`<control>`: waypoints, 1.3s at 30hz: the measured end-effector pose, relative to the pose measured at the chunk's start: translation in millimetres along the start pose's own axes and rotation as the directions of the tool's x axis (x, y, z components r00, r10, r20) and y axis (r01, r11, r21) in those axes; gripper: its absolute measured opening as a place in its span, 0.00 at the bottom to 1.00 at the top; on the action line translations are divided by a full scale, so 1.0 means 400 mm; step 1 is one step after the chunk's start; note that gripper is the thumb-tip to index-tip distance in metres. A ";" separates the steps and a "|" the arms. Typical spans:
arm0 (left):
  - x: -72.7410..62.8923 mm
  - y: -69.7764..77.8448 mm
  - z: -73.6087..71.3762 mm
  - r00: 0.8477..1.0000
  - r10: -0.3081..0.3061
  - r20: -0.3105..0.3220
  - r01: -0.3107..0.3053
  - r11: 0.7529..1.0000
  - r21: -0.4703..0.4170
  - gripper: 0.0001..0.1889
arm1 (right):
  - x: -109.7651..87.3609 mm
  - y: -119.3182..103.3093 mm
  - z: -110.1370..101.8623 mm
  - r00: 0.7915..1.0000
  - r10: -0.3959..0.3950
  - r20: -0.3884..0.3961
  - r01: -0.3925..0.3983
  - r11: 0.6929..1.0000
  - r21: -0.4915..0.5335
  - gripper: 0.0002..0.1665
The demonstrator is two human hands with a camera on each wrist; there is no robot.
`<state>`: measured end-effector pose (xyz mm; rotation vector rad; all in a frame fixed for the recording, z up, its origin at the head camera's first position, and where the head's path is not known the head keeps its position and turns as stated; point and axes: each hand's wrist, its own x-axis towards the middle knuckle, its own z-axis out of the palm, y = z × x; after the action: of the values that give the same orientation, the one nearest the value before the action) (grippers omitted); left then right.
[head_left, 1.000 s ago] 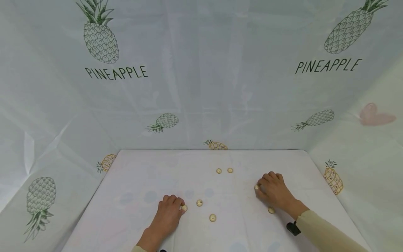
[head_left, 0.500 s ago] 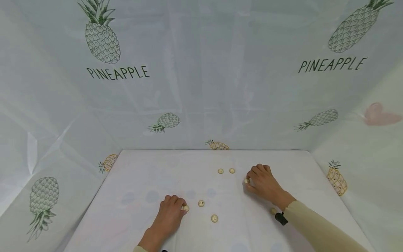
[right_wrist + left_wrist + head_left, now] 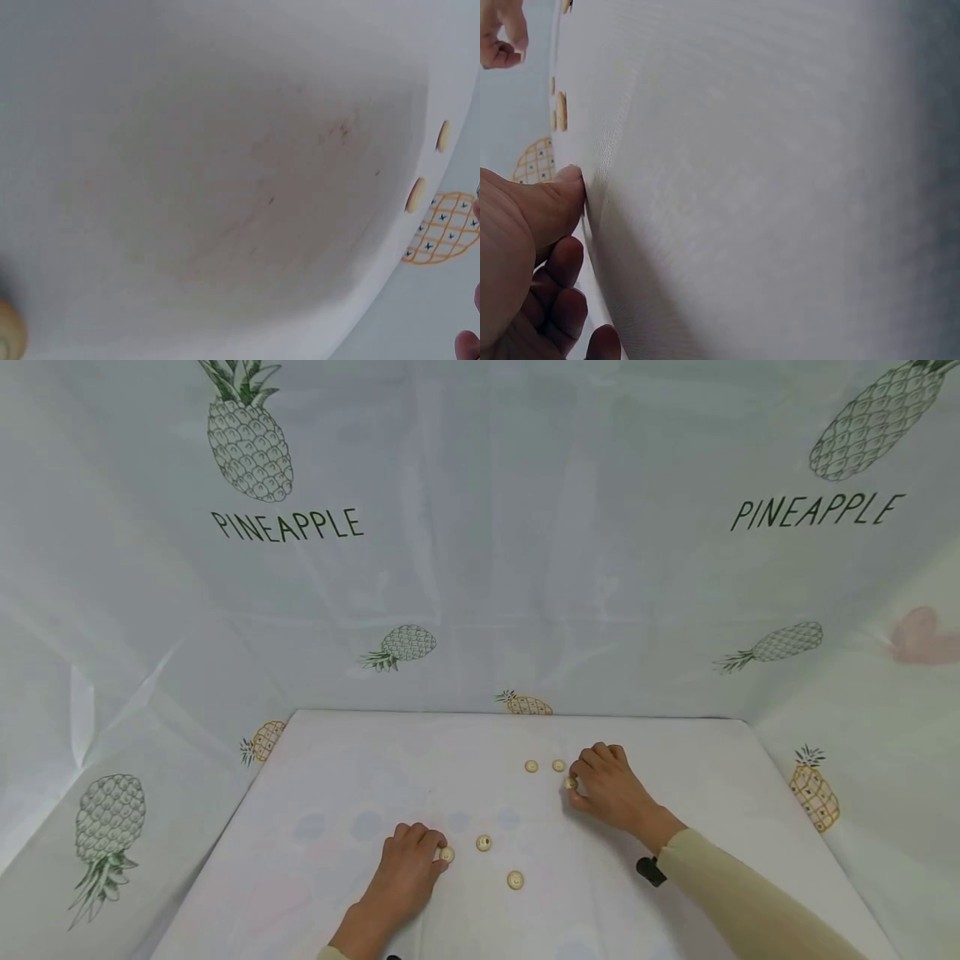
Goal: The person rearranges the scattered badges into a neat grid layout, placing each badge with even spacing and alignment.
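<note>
My left hand lies on the white table, thumb and forefinger on a small round wooden disc. In the left wrist view the left hand's thumb hides that disc. Right of it sit a disc with a dark mark and a plainer disc nearer the front. My right hand pinches another wooden disc between thumb and fingers. Just beyond it are two discs, a left one and a right one. In the right wrist view only the right hand's fingertips show.
A further wooden disc shows at the lower left of the right wrist view; the right arm hides it in the head view. A black device is on the right wrist. White pineapple-print cloth hangs behind the table.
My right hand has moved left and away from me with its disc, up close to the two far discs. The left hand keeps its place. The view has shifted slightly.
</note>
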<state>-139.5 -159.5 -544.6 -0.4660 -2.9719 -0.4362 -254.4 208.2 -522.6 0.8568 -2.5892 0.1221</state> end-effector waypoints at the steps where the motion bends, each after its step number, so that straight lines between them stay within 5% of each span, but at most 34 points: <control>1: 0.000 0.000 0.000 1.000 -0.006 0.004 0.006 1.000 -0.003 0.13 | 0.003 -0.003 0.001 1.000 0.000 0.002 0.000 1.000 0.001 0.09; 10: 0.001 -0.002 -0.007 1.000 0.019 0.005 -0.019 1.000 0.011 0.13 | 0.018 -0.023 0.009 1.000 -0.010 0.005 0.010 1.000 -0.004 0.10; 17: 0.000 -0.008 0.001 0.987 0.151 -0.057 -0.139 0.976 0.168 0.14 | 0.030 -0.036 0.015 1.000 -0.028 -0.012 0.028 1.000 0.007 0.09; 25: -0.002 -0.018 -0.002 0.997 0.065 -0.034 -0.063 0.996 0.070 0.12 | 0.051 -0.054 0.017 0.999 -0.037 -0.006 0.038 0.999 0.027 0.10; 39: -0.007 0.003 -0.021 0.993 0.101 -0.056 -0.096 0.992 0.077 0.10 | 0.101 -0.054 0.033 0.994 -0.105 -0.014 0.105 0.994 0.004 0.11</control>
<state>-136.2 -161.5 -536.6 -0.5783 -2.8809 -0.3235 -275.9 165.7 -519.0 0.9882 -2.5256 0.1041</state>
